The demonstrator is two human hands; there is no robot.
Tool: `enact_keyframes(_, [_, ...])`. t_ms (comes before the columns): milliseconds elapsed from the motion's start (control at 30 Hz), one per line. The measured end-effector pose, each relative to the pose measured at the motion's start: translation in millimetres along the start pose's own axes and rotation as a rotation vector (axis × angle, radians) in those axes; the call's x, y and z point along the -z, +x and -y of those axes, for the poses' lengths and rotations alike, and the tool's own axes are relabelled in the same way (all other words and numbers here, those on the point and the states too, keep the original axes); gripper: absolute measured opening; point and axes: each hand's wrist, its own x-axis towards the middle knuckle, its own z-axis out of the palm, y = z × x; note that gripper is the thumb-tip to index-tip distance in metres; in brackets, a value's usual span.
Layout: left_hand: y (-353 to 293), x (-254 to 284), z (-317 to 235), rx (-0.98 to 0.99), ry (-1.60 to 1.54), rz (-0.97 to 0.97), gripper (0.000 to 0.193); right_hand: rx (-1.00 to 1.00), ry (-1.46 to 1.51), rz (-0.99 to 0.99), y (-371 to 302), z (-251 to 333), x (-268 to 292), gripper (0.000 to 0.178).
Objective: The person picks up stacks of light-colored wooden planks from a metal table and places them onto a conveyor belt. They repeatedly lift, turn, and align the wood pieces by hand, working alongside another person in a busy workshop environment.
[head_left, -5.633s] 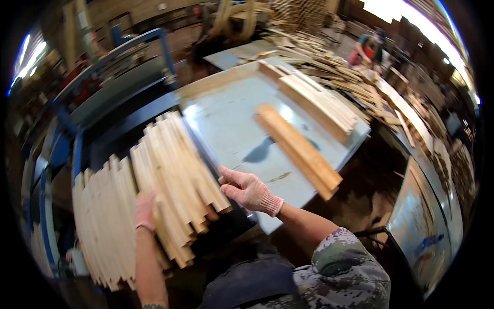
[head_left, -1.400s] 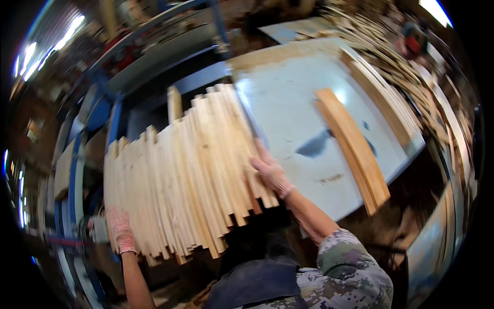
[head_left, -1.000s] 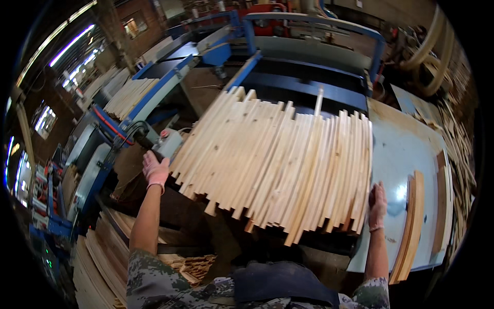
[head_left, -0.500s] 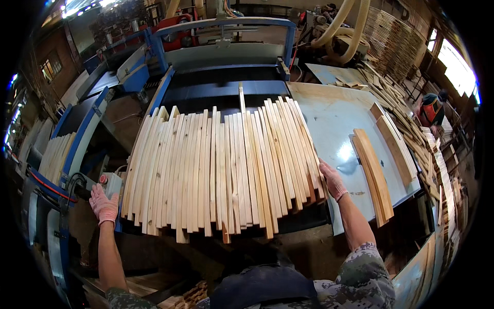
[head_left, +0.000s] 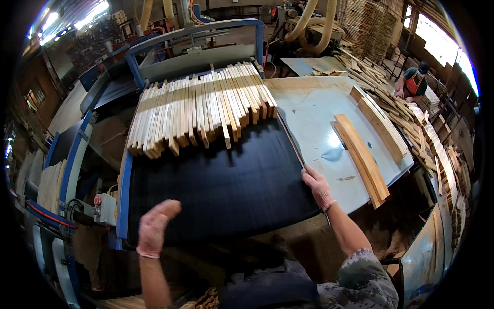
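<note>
- The left hand [head_left: 157, 226] is at the black belt's [head_left: 221, 190] near-left corner, its fingers too blurred to tell.
- Pale wood strips [head_left: 198, 105] lie across the far end.
- The right hand [head_left: 319, 189] is beside the bench [head_left: 309, 105], finger grip unclear.

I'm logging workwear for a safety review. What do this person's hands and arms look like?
The left hand and right hand wear pinkish gloves with ribbed cuffs. The right sleeve, in pixelated camouflage of greys and greens, ends near the elbow, leaving the right forearm bare below it.
</note>
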Motion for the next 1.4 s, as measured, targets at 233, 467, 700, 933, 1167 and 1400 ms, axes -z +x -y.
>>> enact_keyframes(233, [9,-184,69,0.303,-0.355,0.523,0.058,-0.137,0.105,0.156,-149,-9,90,0.062])
enact_keyframes(467, [11,-387,100,0.461,-0.348,0.673,0.058,-0.024,-0.154,-0.155,-225,1,229,0.05])
enact_keyframes(700, [23,-571,115,0.494,-0.372,0.609,0.047,0.213,-0.18,-0.448,-226,-17,353,0.072])
enact_keyframes(933, [3,-610,147,0.51,-0.387,0.495,0.045,0.062,-1.039,-0.325,-142,-5,364,0.119])
enact_keyframes(1167, [9,-618,176,0.513,-0.448,0.36,0.046,-0.242,-1.183,-0.169,-112,14,335,0.125])
enact_keyframes(1400, [41,-605,184,0.488,-0.425,0.424,0.047,-0.193,-1.227,-0.251,-106,1,320,0.122])
